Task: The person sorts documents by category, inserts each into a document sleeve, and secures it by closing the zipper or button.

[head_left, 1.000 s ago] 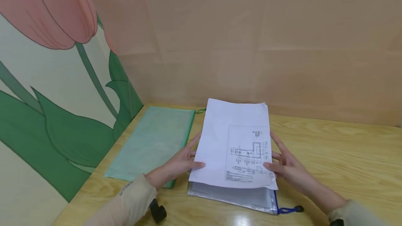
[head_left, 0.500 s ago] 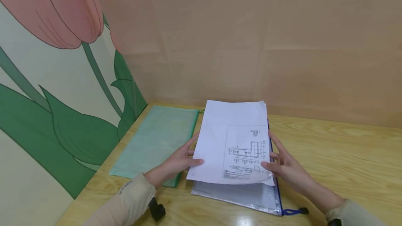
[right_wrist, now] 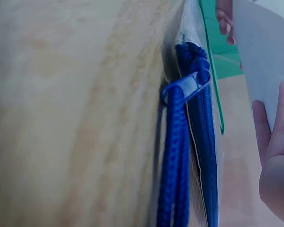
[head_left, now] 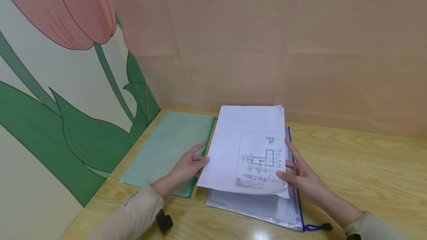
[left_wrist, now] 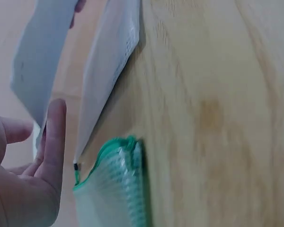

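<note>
A white sheet of paper [head_left: 230,140] with a printed technical drawing is held tilted over a clear zip pouch [head_left: 247,203] with a blue zipper [right_wrist: 201,113]. My right hand [head_left: 305,175] pinches the paper's right edge, thumb on top and fingers behind. At the left edge, my left hand [head_left: 186,164] has its thumb tip just on the paper, and its index finger points out past the edge. The left wrist view shows the paper's edge [left_wrist: 42,85] between the left thumb and straight fingers [left_wrist: 55,137]. Much of the pouch is hidden under the paper.
A green mesh zip pouch [head_left: 170,143] lies flat on the wooden table [head_left: 360,166], left of the paper. A blue zipper cord [head_left: 315,227] sticks out at the clear pouch's near right corner. Behind stands a brown-covered wall [head_left: 233,47], with a tulip mural [head_left: 76,10] at left.
The left thumb has slid off the paper's face to its left edge, and the left fingers show more. The paper has shifted slightly left over the clear pouch, baring more of its blue zipper.
</note>
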A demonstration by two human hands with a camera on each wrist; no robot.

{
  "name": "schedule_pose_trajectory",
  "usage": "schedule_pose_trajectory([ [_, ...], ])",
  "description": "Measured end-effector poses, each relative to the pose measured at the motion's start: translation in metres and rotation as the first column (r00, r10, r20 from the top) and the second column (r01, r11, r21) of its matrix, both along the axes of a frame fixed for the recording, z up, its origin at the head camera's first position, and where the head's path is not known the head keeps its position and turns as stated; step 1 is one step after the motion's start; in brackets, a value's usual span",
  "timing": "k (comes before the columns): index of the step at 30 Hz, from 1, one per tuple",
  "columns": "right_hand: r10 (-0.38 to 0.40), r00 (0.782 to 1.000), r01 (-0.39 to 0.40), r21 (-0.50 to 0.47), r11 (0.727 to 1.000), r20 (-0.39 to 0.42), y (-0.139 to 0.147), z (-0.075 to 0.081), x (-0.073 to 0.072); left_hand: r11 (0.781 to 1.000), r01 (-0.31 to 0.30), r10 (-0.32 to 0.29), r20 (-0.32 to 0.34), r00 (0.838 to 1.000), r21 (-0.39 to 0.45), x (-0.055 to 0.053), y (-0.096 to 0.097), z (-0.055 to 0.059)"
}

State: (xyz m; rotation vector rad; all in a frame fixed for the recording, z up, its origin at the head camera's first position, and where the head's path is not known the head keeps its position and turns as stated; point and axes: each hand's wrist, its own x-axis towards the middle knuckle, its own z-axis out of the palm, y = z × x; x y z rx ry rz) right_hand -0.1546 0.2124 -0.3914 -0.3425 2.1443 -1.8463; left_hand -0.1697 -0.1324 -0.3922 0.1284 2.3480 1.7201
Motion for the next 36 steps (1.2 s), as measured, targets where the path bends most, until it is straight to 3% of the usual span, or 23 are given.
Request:
schedule_pose_trajectory([
  [6, -0.027, 1.0, 0.027, 0.009, 1.0, -0.006, -0.004, 0.0, 0.001, 0.994, -0.104, 0.101, -0.123, 0.987, -0.017, -0.002, -0.007, 0.005],
  [9, -0.039, 0.999, 0.039, 0.009, 0.999, -0.005, -0.006, -0.002, 0.002, 0.974, -0.181, 0.147, -0.231, 0.962, -0.134, -0.002, -0.01, 0.006],
  [12, -0.041, 0.999, 0.041, -0.004, 0.999, -0.022, -0.006, -0.004, 0.002, 0.931, -0.216, 0.129, -0.291, 0.948, -0.293, -0.001, -0.011, 0.007],
  [18, -0.067, 0.997, 0.067, -0.008, 0.998, -0.049, -0.004, -0.005, 0.001, 0.831, -0.131, -0.001, -0.236, 0.972, -0.541, 0.003, -0.007, 0.01],
  [23, -0.073, 0.996, 0.073, 0.002, 0.997, -0.041, -0.002, -0.006, 0.003, 0.697, -0.051, -0.069, -0.138, 0.988, -0.715, 0.004, -0.007, 0.012],
  [25, -0.072, 0.997, 0.072, 0.006, 0.997, -0.038, -0.001, -0.007, 0.003, 0.653, -0.025, -0.084, -0.104, 0.991, -0.757, 0.004, -0.009, 0.011],
  [27, -0.07, 0.996, 0.07, -0.001, 0.998, -0.05, 0.0, -0.008, 0.003, 0.632, -0.011, -0.086, -0.084, 0.993, -0.775, 0.002, -0.01, 0.008],
  [36, -0.082, 0.993, 0.082, -0.007, 0.997, -0.084, 0.005, -0.011, 0.002, 0.595, 0.014, -0.067, -0.032, 0.997, -0.803, -0.006, -0.014, -0.002],
])
